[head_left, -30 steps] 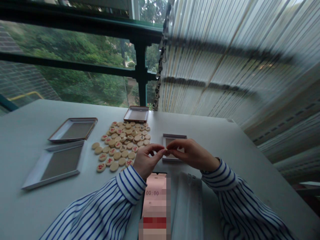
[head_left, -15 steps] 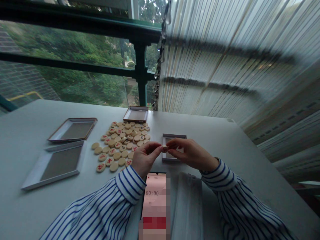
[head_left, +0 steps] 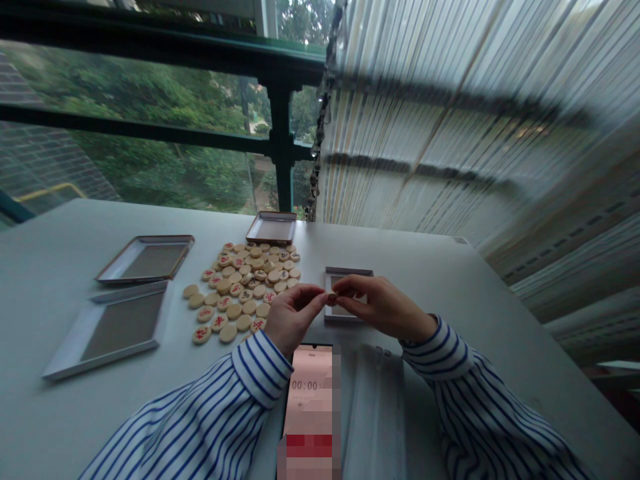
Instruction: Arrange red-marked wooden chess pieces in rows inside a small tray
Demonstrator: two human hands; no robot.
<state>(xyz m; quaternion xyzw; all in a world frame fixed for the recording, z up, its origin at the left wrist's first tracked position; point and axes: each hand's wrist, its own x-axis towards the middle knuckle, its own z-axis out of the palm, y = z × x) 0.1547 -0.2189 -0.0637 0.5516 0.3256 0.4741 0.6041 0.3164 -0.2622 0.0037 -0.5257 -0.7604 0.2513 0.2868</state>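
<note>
Between the fingertips of both hands is a small round xiangqi piece, held just over the left side of a small open box. My left hand pinches it from the left, thumb and forefinger closed. From the right, my right hand grips it with thumb and fingers, covering part of the box. Many loose wooden xiangqi pieces lie heaped left of my hands, some showing red or black characters, others blank side up. My left hand and sleeve hide the nearest ones.
Two open box halves lie at the left. Another shallow box lid sits behind the pieces. A phone with a timer and a clear plastic bag lie in front of me. Window and string curtain stand beyond the table.
The held piece has shifted very slightly to the right between my fingertips. Both hands otherwise keep nearly the same pose, and the pile looks unchanged.
</note>
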